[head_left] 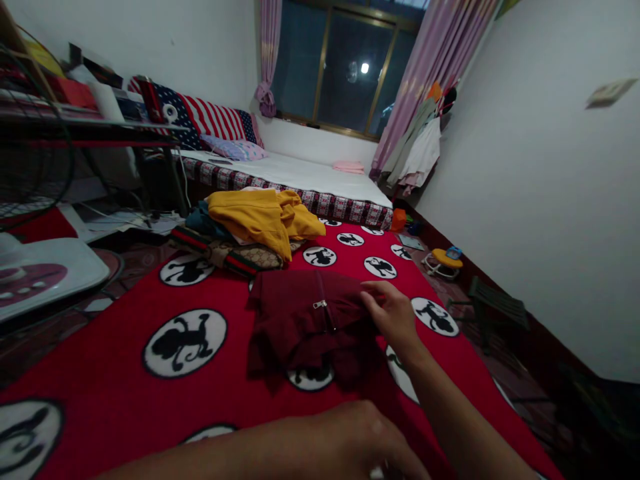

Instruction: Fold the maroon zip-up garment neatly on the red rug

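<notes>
A folded maroon zip-up garment [295, 313] lies on the red blanket, with its silver zipper pull near the middle. At its right edge is my right hand [395, 313], fingertips touching the cloth, with fingers stretched out and a gap between thumb and forefinger. My left hand [365, 437] is low in the foreground, nearer to me than the garment and apart from it. The bottom edge of the picture cuts off most of its fingers. A small pale spot shows by them that I cannot make out.
Beyond the garment, mustard-yellow clothing [265, 217] is heaped on a patterned brown item with a green-red stripe [250, 260]. The red blanket [115, 347] has round monkey prints. Further back stands a bed [300, 170]. A cluttered desk [100, 130] is left; stools [445, 259] stand right.
</notes>
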A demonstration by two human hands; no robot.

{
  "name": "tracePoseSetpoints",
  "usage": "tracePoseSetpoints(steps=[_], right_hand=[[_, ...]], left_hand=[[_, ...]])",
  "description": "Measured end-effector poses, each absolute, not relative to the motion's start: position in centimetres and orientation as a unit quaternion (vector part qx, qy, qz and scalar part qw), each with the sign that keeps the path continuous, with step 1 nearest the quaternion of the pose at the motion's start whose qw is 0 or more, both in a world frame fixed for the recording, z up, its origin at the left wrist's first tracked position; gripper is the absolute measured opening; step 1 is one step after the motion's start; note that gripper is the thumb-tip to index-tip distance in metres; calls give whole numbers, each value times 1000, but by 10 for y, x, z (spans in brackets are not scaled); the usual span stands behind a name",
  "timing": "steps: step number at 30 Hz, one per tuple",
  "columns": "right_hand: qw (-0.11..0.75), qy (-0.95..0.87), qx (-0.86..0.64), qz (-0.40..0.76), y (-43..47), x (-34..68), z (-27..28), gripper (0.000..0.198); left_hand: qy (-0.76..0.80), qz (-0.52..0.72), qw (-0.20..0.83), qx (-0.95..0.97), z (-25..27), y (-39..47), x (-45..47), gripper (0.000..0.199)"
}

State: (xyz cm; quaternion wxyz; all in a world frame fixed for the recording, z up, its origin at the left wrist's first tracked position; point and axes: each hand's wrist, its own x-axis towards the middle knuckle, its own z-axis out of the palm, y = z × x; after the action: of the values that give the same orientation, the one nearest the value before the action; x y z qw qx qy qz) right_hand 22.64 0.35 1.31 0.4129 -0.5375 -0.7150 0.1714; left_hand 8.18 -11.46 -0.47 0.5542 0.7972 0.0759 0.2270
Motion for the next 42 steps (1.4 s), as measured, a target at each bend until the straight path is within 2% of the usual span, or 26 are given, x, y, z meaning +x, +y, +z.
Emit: tracePoseSetpoints(steps=[2, 4, 6, 8, 11, 13, 14, 15, 19, 20, 22, 24, 28, 30, 31, 34, 36, 38, 40, 42], right_hand=[[428, -680, -578, 145, 16, 252, 4, 35], [430, -646, -601, 191, 26, 269, -8, 44], [420, -617, -620, 241, 32, 276, -19, 48], [415, -609, -625, 257, 34, 276, -25, 49], [425, -625, -605, 252, 31, 270, -21, 42], [426, -641, -584, 259, 25, 267, -15, 29], [424, -652, -572, 259, 21, 267, -12, 23], [419, -669, -558, 255, 17, 267, -9, 22], [340, -771, -479, 248, -2, 266, -9, 49], [319, -784, -468, 254, -5, 265, -10, 49], [303, -783, -473, 267, -9, 264, -11, 34], [326, -758, -497, 269, -8, 265, -9, 22], [447, -675, -533, 248, 12, 272, -6, 20], [481, -613, -564, 273, 30, 270, -10, 28], [484, -582, -584, 294, 39, 267, -14, 37], [460, -535, -620, 344, 64, 245, -24, 55], [427, -559, -604, 374, 72, 226, -26, 53], [415, -599, -560, 394, 75, 212, -21, 43], [459, -635, -504, 362, 74, 206, -11, 35], [532, -660, -451, 280, 74, 210, 0, 33]], left_hand=[[133, 279, 515, 800, 14, -105, 72, 27], [220, 356, 461, 783, 27, -91, 59, 22], [320, 428, 364, 762, 31, -74, 41, 19], [406, 448, 234, 762, 25, -60, 20, 20], [457, 352, 133, 806, 5, -55, -10, 54], [457, 290, 117, 832, -12, -60, -24, 72], [457, 274, 110, 839, -19, -64, -28, 74], [458, 267, 100, 842, -26, -67, -31, 72], [468, 266, 80, 839, -40, -67, -31, 56], [470, 265, 78, 839, -39, -64, -31, 50], [476, 266, 75, 835, -33, -55, -34, 38], [483, 285, 90, 823, -23, -46, -45, 31], [461, 272, 265, 802, 1, -26, -80, 24], [471, 263, 322, 778, 9, -16, -90, 27], [496, 278, 309, 763, 11, -12, -90, 32], [564, 350, 177, 727, 10, -2, -67, 40], [555, 353, 123, 743, 4, 0, -38, 40], [552, 308, 113, 767, -3, 0, -9, 48], [574, 258, 100, 770, -7, 2, 15, 61], [583, 246, 77, 771, -5, 7, 30, 67]])
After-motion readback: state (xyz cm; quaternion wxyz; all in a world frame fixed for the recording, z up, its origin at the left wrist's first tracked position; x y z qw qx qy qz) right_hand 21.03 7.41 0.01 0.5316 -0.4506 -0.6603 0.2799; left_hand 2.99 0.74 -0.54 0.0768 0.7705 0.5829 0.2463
